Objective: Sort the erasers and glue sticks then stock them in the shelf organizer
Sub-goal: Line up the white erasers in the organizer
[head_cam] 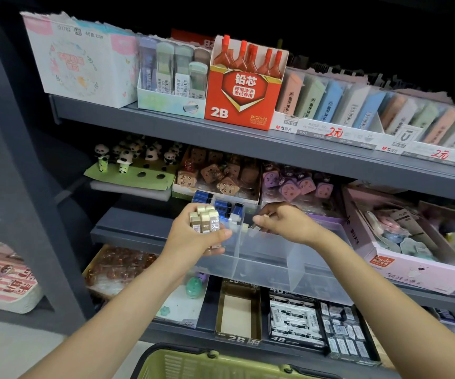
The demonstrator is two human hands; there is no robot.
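A clear plastic shelf organizer (270,258) with dividers sits on the middle shelf. My left hand (193,236) grips a bunch of erasers (206,221) in gold and white sleeves, held at the organizer's left end. Over the organizer's middle compartment, my right hand (281,222) pinches one small eraser (256,227) between thumb and fingers. Blue glue sticks (222,205) lie in the organizer's back left part, just behind my left hand.
A green basket (221,365) is below, at the bottom edge. Boxes of 2B and 4B erasers (294,321) fill the lowest shelf. Panda figures (128,160), brown and purple erasers stand behind the organizer. A pink box (412,250) sits right of it. A red 2B lead box (242,91) is above.
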